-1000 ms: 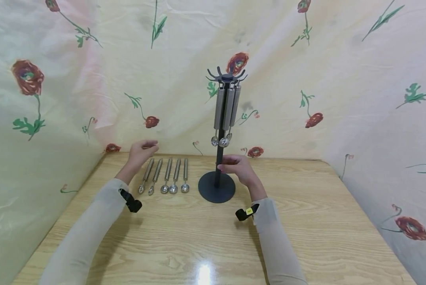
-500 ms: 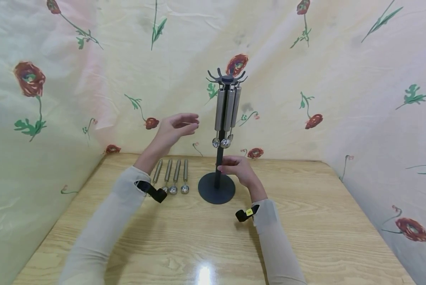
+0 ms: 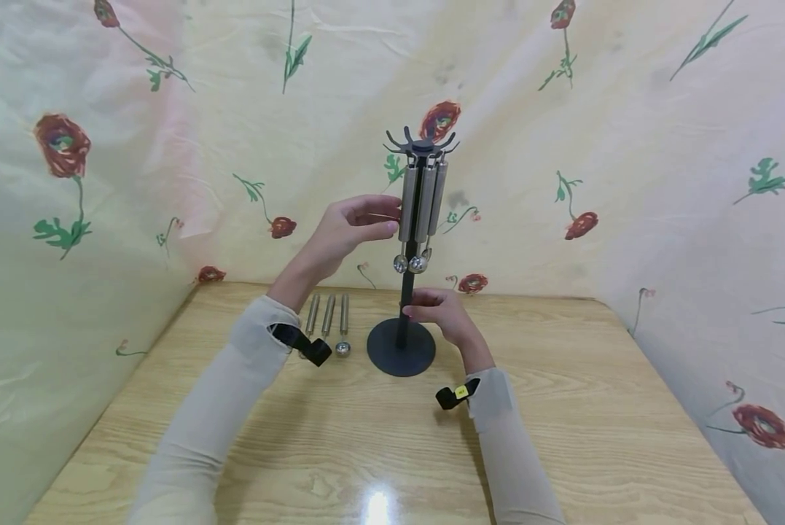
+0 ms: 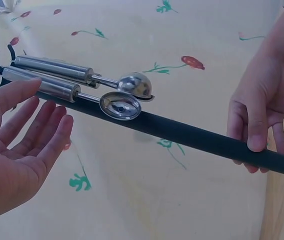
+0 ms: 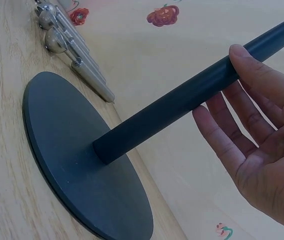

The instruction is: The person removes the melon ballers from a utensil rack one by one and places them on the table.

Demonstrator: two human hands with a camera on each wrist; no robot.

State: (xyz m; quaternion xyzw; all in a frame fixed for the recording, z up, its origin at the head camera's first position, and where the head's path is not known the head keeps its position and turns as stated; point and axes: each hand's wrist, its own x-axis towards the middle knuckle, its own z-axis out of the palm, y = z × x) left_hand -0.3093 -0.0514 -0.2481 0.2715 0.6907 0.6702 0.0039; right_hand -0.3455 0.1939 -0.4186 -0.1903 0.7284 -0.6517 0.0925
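A black stand (image 3: 401, 357) with a round base, upright pole and ring of curved hooks stands on the table. Several metal scoops with steel handles hang from its hooks; in the left wrist view one has an oval bowl (image 4: 121, 106) and another a round bowl (image 4: 135, 84). My left hand (image 3: 359, 222) is beside the hanging scoops, its fingers relaxed and apart. Its thumb tip overlaps the handle (image 4: 41, 85) of the oval scoop in the left wrist view. Low on the pole (image 5: 157, 120), my right hand (image 5: 267, 150) grips with thumb and fingers.
Left of the base, several more scoops (image 3: 344, 317) lie in a row on the wooden table (image 3: 379, 437), partly hidden by my left forearm. A flower-patterned cloth (image 3: 517, 240) hangs behind the table and along both sides.
My left hand has moved right and up, from above the scoops on the table to the scoops hanging on the stand. The right hand has stayed on the pole.
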